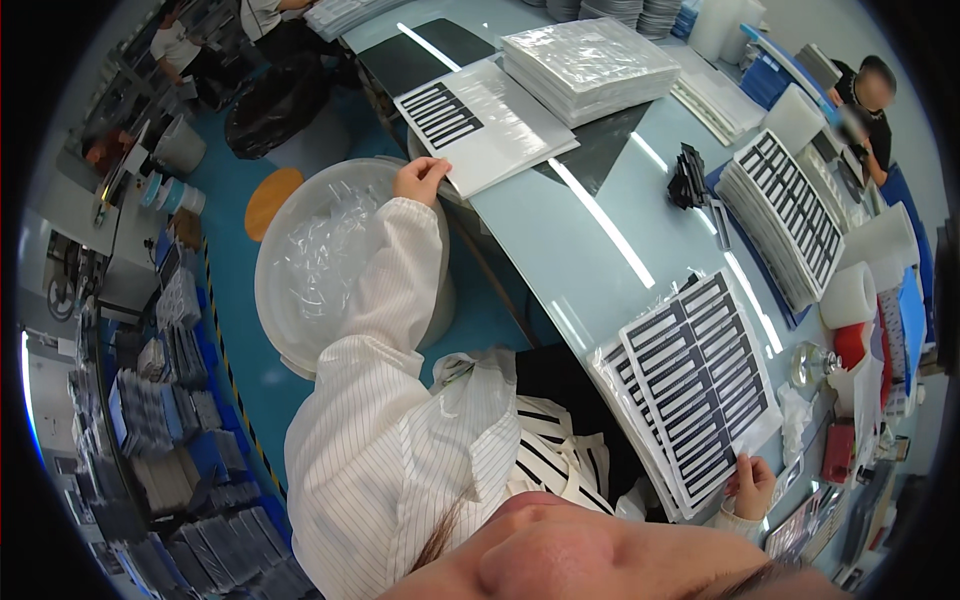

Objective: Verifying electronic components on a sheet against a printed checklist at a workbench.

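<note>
At eleven o'clock, the person's left hand [422,180] pinches narrowly at the near corner of a flat white sheet with a black-striped block [505,135], which lies at twelve o'clock on the pale, glossy tabletop [535,245]. A round white plastic bin [275,310] stands at nine o'clock, below the left forearm. At four o'clock, the right hand [752,487] curls its fingers against the lower corner of a white sheet with black ladder-like stripes [700,385]; whether it grips cannot be told.
</note>
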Tool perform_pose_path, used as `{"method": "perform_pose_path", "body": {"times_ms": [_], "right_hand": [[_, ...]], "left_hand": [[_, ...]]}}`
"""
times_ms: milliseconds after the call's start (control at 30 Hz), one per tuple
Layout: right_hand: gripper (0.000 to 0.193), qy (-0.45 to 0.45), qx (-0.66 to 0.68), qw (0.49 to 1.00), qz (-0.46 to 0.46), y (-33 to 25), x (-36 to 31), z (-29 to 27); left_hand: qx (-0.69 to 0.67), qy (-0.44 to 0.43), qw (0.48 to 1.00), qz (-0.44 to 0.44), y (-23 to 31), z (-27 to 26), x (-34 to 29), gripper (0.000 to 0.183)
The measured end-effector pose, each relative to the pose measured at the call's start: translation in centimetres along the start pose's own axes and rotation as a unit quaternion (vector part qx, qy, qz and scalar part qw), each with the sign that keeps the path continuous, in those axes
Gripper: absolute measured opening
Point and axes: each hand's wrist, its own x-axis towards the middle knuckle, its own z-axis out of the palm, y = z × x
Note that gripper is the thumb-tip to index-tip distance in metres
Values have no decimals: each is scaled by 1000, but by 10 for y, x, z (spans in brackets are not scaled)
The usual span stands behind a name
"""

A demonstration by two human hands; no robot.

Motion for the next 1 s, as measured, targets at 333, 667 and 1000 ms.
{"method": "perform_pose_path", "body": {"times_ms": [333, 667, 1000], "right_hand": [[25, 1, -34, 999, -2, 2, 0, -4], [21, 39, -84, 989, -117, -79, -11, -28], [15, -70, -259, 912, -309, -207, 10, 55]], "left_hand": [[-16, 88, 996, -30, -3, 4, 20, 28], [12, 63, 993, -95, -12, -5, 63, 28], [-15, 9, 997, -77, -9, -21, 60, 21]]}}
